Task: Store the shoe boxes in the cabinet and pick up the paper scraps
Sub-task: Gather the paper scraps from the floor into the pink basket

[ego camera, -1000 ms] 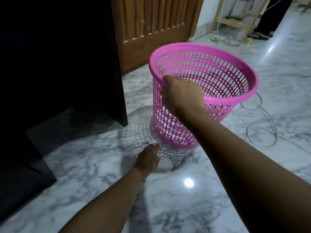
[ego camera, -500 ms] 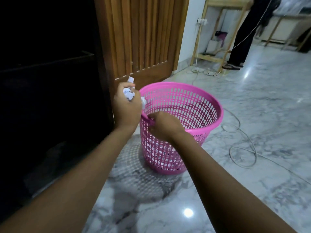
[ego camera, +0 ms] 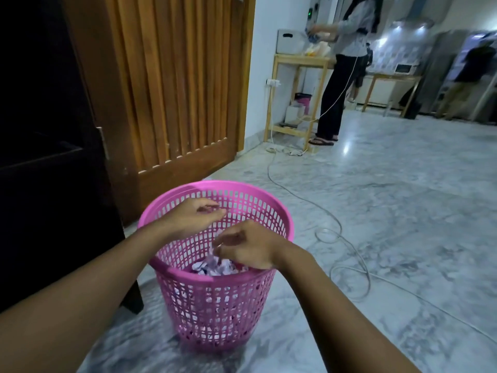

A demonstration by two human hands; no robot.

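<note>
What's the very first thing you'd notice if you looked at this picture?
The bright pink basket jumps out first, standing on the grey marble floor near the middle. Both bare hands hover over its open top, the left hand and right hand with fingers loosely spread, above crumpled paper scraps piled inside. Behind it stands a slatted wooden door, and a white cable snakes across the floor to the right.

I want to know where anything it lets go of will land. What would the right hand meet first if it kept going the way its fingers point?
The right hand hovers over the basket, fingers angled down-left. It would probably meet the paper scraps inside first, though depth is unclear.
</note>
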